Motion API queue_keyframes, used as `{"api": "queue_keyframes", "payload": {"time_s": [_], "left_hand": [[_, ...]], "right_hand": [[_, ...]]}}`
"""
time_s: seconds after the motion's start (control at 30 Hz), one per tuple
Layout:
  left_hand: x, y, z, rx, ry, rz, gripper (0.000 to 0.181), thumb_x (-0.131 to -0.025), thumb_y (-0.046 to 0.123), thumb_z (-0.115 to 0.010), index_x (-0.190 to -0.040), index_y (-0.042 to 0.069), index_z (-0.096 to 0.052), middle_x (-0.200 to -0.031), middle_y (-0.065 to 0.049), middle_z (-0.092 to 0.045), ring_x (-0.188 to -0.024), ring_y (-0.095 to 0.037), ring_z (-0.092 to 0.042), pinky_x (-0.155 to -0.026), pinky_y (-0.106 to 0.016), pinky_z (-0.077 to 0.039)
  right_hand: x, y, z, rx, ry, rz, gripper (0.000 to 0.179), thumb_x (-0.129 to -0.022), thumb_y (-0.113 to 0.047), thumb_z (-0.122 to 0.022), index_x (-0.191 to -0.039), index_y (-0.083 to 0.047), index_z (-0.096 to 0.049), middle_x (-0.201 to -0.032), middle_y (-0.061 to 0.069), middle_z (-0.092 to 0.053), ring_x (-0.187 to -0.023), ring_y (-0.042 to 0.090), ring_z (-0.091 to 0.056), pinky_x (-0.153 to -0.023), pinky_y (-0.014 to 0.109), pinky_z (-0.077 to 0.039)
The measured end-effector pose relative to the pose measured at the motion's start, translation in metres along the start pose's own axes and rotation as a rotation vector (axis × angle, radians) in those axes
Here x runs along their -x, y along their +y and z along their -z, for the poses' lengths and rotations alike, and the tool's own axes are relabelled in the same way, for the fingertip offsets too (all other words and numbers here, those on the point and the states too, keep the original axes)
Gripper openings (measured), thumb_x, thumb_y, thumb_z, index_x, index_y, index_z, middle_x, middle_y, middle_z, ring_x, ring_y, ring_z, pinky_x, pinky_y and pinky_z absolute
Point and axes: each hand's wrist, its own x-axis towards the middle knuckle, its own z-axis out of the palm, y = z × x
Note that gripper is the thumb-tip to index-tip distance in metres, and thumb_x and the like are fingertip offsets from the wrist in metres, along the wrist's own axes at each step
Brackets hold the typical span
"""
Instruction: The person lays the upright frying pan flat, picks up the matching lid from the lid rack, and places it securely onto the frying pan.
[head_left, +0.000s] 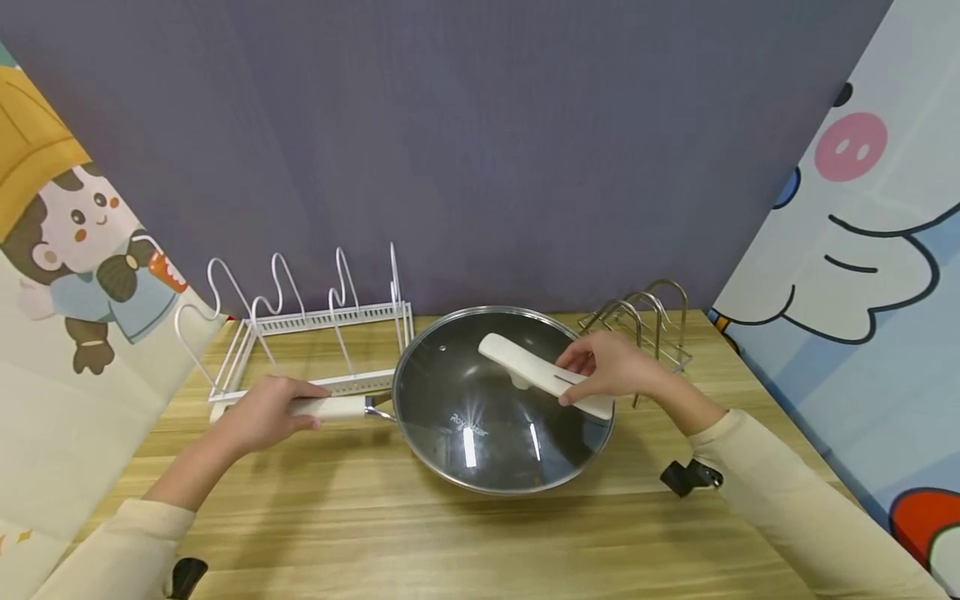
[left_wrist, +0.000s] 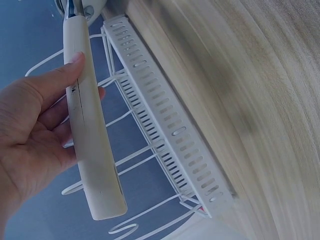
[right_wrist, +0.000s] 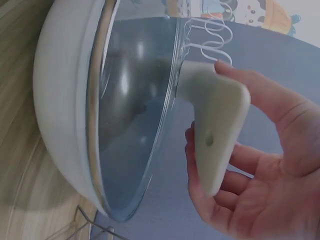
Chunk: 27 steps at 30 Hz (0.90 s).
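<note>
My left hand [head_left: 266, 412] grips the cream handle [head_left: 337, 407] of a frying pan; in the left wrist view the thumb lies on top of the handle [left_wrist: 90, 135]. The light outer wall of the pan [right_wrist: 55, 100] shows in the right wrist view. A clear glass lid [head_left: 450, 450] with a metal rim covers the pan's mouth; whether it sits flush all round, I cannot tell. With thumb and fingers, my right hand [head_left: 611, 367] holds the long cream lid handle [head_left: 525, 367] near its right end.
A white wire rack [head_left: 330, 318] with upright loops stands at the back left, behind the pan handle. Behind the pan's right side is a smaller metal wire rack [head_left: 658, 333]. A grey panel [head_left: 480, 150] closes off the back of the wooden table [head_left: 450, 550].
</note>
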Motion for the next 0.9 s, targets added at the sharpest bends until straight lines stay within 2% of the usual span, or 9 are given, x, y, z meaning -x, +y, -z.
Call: {"api": "queue_keyframes", "payload": {"time_s": [0.17,0.33,0.53,0.9], "left_hand": [[0.000,0.000,0.001,-0.002,0.001,0.002,0.032,-0.071,0.010,-0.081,-0.101,0.002,-0.074,-0.095,-0.014,-0.075,-0.086,-0.029,-0.072,-0.074,-0.041,-0.058],[0.000,-0.001,0.000,0.000,0.009,-0.003,0.031,-0.071,0.009,-0.081,-0.100,0.002,-0.074,-0.094,-0.014,-0.075,-0.084,-0.028,-0.072,-0.073,-0.040,-0.058],[0.000,-0.001,-0.002,0.000,-0.001,-0.005,0.032,-0.071,0.010,-0.081,-0.101,0.001,-0.073,-0.094,-0.014,-0.075,-0.084,-0.027,-0.072,-0.072,-0.039,-0.058],[-0.001,-0.002,-0.001,-0.019,0.006,-0.018,0.031,-0.071,0.011,-0.081,-0.099,0.002,-0.074,-0.093,-0.013,-0.076,-0.084,-0.028,-0.072,-0.073,-0.041,-0.058]], "right_hand": [[0.002,0.003,0.001,-0.036,-0.006,0.001,0.045,-0.068,-0.026,-0.085,-0.103,-0.002,-0.070,-0.091,0.008,-0.072,-0.078,0.010,-0.062,-0.073,0.025,-0.051],[0.004,0.004,-0.002,-0.035,0.033,0.003,0.044,-0.068,-0.027,-0.085,-0.102,-0.004,-0.071,-0.090,0.007,-0.072,-0.076,0.010,-0.061,-0.070,0.024,-0.051],[0.007,0.005,-0.009,-0.001,0.104,-0.003,0.039,-0.066,-0.028,-0.085,-0.098,-0.008,-0.074,-0.084,0.003,-0.073,-0.069,0.008,-0.061,-0.062,0.023,-0.051],[0.008,0.001,-0.014,0.040,0.156,-0.025,0.036,-0.067,-0.029,-0.084,-0.097,-0.011,-0.075,-0.083,0.001,-0.074,-0.069,0.008,-0.063,-0.060,0.022,-0.051]]}}
